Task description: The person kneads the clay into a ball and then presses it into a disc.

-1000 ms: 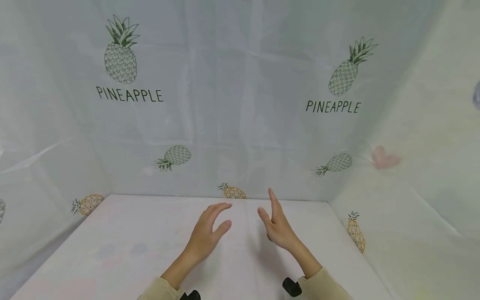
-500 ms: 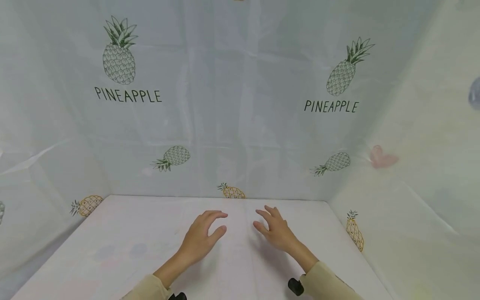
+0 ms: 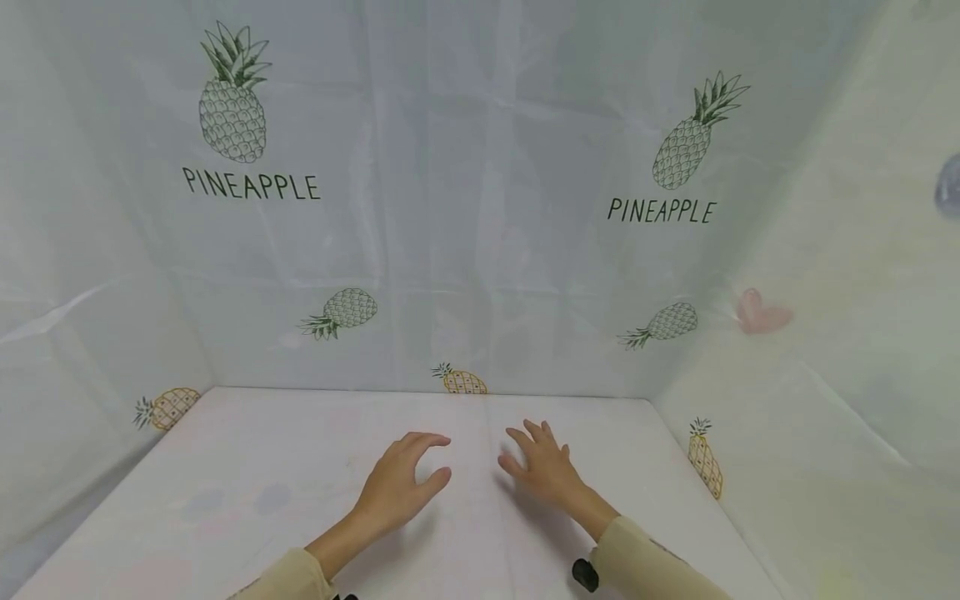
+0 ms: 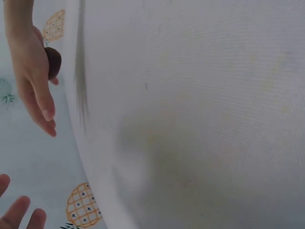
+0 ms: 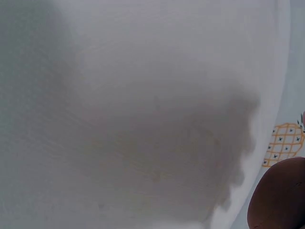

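My left hand (image 3: 393,487) hovers over the white table, its fingers loosely bent with a gap between fingers and thumb and nothing between them. Across from it, my right hand (image 3: 546,471) is held above the table, palm down, fingers spread forward. Under the right palm sits a smooth brown egg-shaped thing (image 4: 54,63), seen beside the right hand in the left wrist view; one fingertip shows just past it. The same brown thing (image 5: 279,198) fills the lower right corner in the right wrist view. The head view hides it behind the hand. Its exact kind is unclear.
A white table (image 3: 285,450) with faint printed spots lies under both hands. A pale curtain (image 3: 480,208) printed with pineapples rises behind it, and similar sheets hang at the left and right. Black devices, one a wrist camera (image 3: 585,575), sit at the cuffs.
Both hands have moved lower and slightly nearer the body. The right hand has turned palm down, and its fingers have come down from pointing up to spread forward.
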### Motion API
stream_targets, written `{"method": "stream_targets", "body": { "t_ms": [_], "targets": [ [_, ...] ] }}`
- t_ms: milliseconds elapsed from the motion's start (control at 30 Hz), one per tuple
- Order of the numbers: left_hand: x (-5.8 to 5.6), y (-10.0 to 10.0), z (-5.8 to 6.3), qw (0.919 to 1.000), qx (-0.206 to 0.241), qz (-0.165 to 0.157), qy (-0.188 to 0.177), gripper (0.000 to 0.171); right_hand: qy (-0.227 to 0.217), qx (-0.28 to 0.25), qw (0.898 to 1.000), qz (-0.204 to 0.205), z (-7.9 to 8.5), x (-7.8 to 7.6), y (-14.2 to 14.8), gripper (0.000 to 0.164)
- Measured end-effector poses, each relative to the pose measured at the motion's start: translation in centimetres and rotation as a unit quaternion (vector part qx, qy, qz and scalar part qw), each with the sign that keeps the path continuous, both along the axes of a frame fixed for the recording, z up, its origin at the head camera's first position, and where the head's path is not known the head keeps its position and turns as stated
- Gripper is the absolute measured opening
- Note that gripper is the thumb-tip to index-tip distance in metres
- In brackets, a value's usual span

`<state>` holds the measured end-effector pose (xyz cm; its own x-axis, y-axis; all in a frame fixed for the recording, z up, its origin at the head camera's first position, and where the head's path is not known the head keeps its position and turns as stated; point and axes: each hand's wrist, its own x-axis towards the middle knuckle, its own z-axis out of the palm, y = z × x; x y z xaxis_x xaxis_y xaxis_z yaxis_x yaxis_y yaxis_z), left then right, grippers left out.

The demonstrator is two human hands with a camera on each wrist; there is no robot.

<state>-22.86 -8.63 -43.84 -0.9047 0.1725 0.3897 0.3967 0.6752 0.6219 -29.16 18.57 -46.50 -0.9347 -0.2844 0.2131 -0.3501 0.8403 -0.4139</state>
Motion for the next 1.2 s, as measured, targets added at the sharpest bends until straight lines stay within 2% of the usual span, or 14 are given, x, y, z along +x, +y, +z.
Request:
{"method": "stream_targets", "body": {
  "t_ms": [333,800,1200],
  "targets": [
    [0.2,0.3,-0.8,0.9995,0.013,0.009,-0.026,0.030,-0.027,0.022,0.999,-0.004,-0.9,0.2,-0.6,0.056],
    [0.0,0.4,-1.1,0.9996,0.013,0.010,-0.023,0.028,-0.051,0.073,0.996,-0.004,-1.6,0.9,-1.5,0.064],
    [-0.1,0.3,-1.4,0.9997,0.008,0.015,-0.017,0.030,-0.028,0.108,0.994,-0.007,-2.4,0.8,-1.7,0.065]
  ]
}}
